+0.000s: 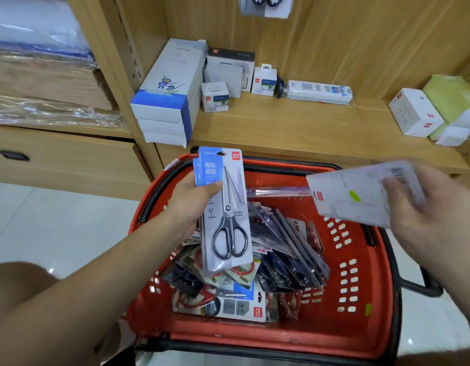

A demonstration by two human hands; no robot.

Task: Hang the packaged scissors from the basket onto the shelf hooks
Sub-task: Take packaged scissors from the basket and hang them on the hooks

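Packaged scissors (226, 207) are held upright above the red basket (384, 273), pinched at the card's edge by the fingers (214, 186) of the left hand (191, 199), while a second pack (352, 194) is gripped back-side-up in the right hand (423, 207). With both hands loaded, a pack may be dropped or its hang hole missed on the hook.

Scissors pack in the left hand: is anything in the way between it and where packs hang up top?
Nothing visible does. The left hand grips the blue-and-grey carded scissors pack over the red plastic basket; white cardboard boxes sit low on the wooden shelf, beneath the hanging white pack. Hooks are out of view.
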